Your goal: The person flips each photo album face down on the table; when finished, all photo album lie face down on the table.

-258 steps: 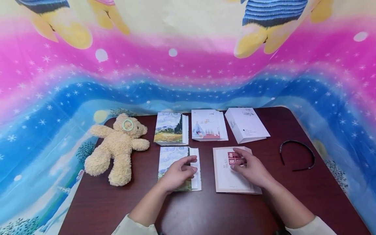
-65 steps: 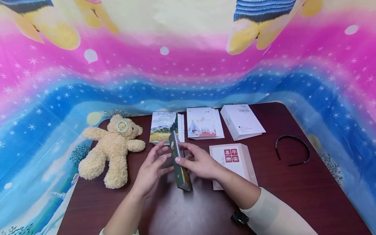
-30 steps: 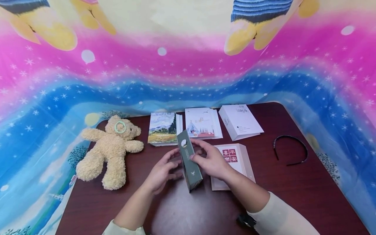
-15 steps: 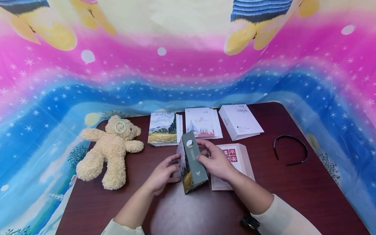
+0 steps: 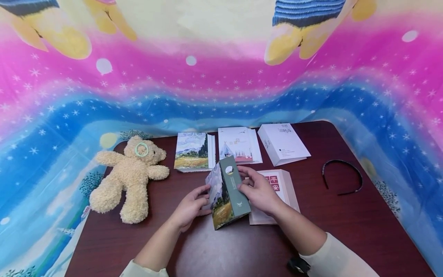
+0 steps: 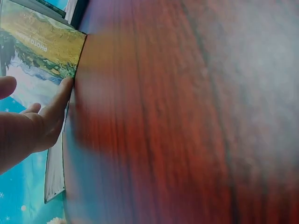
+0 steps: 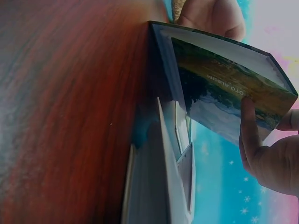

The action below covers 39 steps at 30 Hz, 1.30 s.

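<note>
A photo album [image 5: 237,190] with a landscape painting on its cover and a dark green spine stands tilted on the table's near middle. My right hand [image 5: 261,192] pinches it, thumb on the spine and fingers behind. In the right wrist view, its index finger touches a painted face lettered PHOTO ALBUM, beside pale inner surfaces. My left hand [image 5: 189,207] has its fingers extended against the album's left side. The left wrist view shows one fingertip of that hand [image 6: 39,123] at the painted cover's edge. Partly behind the right hand lies a white book [image 5: 292,200] with red character squares.
Along the back lie another landscape-painted album [image 5: 192,150], a white album with a tent picture [image 5: 238,138] and a white wedge-shaped book [image 5: 285,144]. A teddy bear [image 5: 135,177] lies left, a black headband [image 5: 361,177] right. A patterned cloth [image 5: 221,84] hangs behind the table [image 5: 363,238].
Earlier the album lay flat under my left hand. It was then raised upright; over the last second it has turned and leaned rightward, showing more painted cover. My right hand moved slightly right with it.
</note>
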Each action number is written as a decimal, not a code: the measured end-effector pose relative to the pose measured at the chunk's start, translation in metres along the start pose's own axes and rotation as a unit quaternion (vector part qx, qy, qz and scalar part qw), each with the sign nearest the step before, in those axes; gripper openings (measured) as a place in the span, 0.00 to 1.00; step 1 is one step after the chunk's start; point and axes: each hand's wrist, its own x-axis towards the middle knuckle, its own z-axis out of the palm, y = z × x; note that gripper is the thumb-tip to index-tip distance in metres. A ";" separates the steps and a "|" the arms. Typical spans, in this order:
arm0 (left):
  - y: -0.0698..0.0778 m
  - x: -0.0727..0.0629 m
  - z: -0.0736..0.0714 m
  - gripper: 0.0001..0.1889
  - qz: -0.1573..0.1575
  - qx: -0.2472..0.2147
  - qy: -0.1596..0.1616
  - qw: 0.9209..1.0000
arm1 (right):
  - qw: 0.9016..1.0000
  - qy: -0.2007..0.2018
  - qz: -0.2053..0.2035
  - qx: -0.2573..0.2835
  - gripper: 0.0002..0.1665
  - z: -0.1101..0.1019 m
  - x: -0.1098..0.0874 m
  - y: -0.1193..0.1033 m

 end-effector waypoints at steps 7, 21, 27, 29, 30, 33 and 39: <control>0.000 -0.002 -0.004 0.34 0.003 0.004 0.003 1.000 | 1.000 0.001 0.015 -0.011 0.36 -0.005 -0.002 0.005; 0.003 -0.010 -0.016 0.32 0.008 0.023 0.009 1.000 | 0.999 -0.012 0.028 0.023 0.37 -0.007 0.000 0.025; 0.005 -0.015 -0.024 0.31 0.008 0.039 0.012 0.999 | 0.999 -0.004 0.035 -0.009 0.38 -0.001 0.000 0.033; 0.005 -0.016 -0.027 0.30 0.007 0.045 0.015 0.999 | 0.999 -0.007 0.038 -0.012 0.38 0.001 0.000 0.035; 0.004 -0.016 -0.028 0.30 0.007 0.048 0.018 0.999 | 0.999 -0.011 0.038 -0.013 0.38 0.002 -0.001 0.035; 0.005 -0.018 -0.032 0.29 0.003 0.055 0.021 0.998 | 0.999 -0.017 0.041 -0.025 0.38 0.005 -0.001 0.037; 0.004 -0.022 -0.040 0.27 0.001 0.068 0.017 0.998 | 0.997 -0.019 0.038 -0.068 0.39 0.012 -0.002 0.043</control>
